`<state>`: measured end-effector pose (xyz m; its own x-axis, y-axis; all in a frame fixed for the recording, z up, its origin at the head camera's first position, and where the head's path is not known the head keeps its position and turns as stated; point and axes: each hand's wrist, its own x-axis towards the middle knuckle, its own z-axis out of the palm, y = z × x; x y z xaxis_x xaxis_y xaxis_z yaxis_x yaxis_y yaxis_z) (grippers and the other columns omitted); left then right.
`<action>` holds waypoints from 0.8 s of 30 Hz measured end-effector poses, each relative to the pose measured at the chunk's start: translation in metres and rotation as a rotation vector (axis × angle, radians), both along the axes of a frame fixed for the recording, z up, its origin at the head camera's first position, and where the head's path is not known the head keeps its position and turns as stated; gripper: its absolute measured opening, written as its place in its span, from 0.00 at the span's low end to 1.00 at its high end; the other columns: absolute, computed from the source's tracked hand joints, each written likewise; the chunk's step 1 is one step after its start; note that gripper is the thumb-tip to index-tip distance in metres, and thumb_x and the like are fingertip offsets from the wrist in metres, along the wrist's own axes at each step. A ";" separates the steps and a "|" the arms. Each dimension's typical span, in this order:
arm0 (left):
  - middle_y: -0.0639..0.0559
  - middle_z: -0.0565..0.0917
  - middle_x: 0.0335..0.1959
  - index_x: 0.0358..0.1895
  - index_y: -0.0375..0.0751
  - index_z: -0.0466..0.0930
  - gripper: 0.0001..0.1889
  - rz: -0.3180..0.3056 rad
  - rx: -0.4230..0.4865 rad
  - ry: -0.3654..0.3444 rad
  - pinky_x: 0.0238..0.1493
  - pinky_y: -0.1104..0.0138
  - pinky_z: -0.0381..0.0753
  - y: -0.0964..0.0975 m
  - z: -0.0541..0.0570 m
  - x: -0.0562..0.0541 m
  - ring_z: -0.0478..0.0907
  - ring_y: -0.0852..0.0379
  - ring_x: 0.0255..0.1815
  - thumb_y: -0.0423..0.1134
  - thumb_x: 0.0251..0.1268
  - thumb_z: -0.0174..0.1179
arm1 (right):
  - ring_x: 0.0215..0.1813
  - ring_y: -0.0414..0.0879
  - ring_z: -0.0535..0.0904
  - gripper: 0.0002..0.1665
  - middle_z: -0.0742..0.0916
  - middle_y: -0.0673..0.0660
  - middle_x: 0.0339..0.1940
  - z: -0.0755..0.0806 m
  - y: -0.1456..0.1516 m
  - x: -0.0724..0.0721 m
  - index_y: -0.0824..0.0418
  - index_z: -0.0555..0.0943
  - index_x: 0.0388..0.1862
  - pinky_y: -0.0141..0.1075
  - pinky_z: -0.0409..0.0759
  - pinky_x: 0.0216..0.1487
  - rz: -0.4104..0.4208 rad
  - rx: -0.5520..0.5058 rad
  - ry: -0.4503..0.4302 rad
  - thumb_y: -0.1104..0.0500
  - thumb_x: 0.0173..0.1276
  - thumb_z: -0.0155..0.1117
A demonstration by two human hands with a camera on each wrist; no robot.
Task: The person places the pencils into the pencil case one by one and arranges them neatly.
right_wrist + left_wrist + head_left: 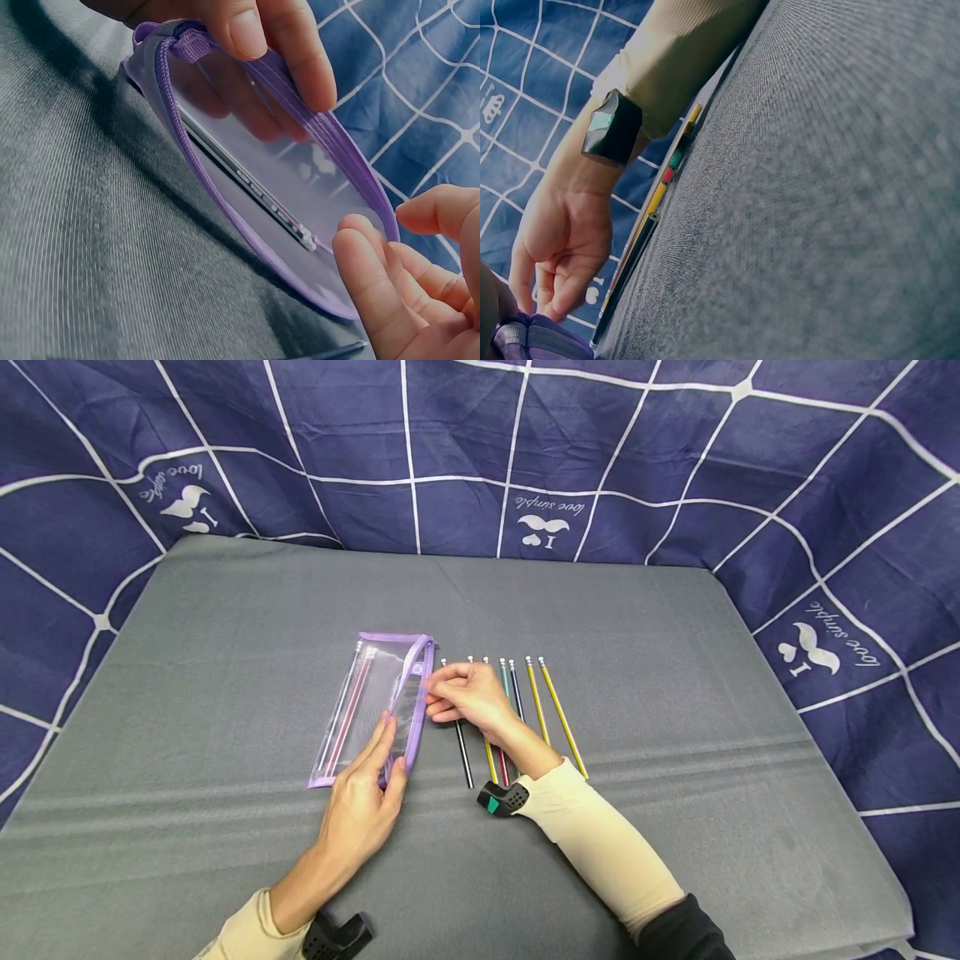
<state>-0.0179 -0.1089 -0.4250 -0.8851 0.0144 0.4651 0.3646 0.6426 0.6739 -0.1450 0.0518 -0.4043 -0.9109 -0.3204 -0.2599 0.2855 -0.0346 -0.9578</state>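
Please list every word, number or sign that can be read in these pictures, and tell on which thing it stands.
"love simple": upside down on the blue cloth, clearest in the head view's middle print.
"I": in the same print, beside a heart and a moustache.
Small letters on the dark pencil inside the purple-edged pouch: too blurred to read.
Pencils outside it: no readable text.
Numbers: none readable.

Table [660,635]: is being lit softly, evenly in the head view.
Pouch [300,180]: is being flecked by glare; shadow is being cast beside it.
Wrist views: are being rendered dimmer.
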 end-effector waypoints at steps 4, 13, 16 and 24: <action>0.37 0.74 0.66 0.65 0.26 0.73 0.27 0.001 0.000 -0.003 0.61 0.54 0.70 0.000 0.000 0.000 0.74 0.42 0.63 0.27 0.61 0.62 | 0.23 0.41 0.84 0.10 0.86 0.57 0.23 0.001 0.005 0.001 0.78 0.80 0.43 0.33 0.86 0.28 -0.011 0.022 0.010 0.72 0.65 0.59; 0.37 0.74 0.66 0.64 0.26 0.73 0.26 0.002 0.001 0.003 0.61 0.52 0.71 0.001 -0.001 0.000 0.74 0.42 0.63 0.25 0.61 0.61 | 0.24 0.42 0.85 0.10 0.88 0.64 0.29 0.001 0.019 0.000 0.77 0.81 0.42 0.35 0.87 0.30 -0.029 0.057 0.044 0.72 0.64 0.60; 0.38 0.74 0.66 0.64 0.26 0.73 0.26 0.005 0.003 0.005 0.61 0.52 0.71 0.000 0.000 0.001 0.74 0.42 0.63 0.25 0.61 0.61 | 0.24 0.42 0.85 0.10 0.88 0.64 0.29 0.002 0.024 -0.001 0.77 0.81 0.42 0.35 0.87 0.30 -0.035 0.066 0.047 0.73 0.63 0.59; 0.37 0.74 0.66 0.65 0.27 0.73 0.26 -0.003 0.014 0.006 0.61 0.51 0.72 0.000 0.000 0.001 0.75 0.41 0.62 0.25 0.60 0.61 | 0.24 0.42 0.85 0.10 0.88 0.62 0.28 0.007 0.050 -0.005 0.78 0.80 0.42 0.33 0.86 0.29 -0.076 0.095 0.062 0.74 0.63 0.59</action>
<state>-0.0170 -0.1090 -0.4250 -0.8823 0.0109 0.4707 0.3707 0.6322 0.6804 -0.1498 0.1022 -0.3976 -0.9469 -0.2265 -0.2283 0.2256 0.0381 -0.9735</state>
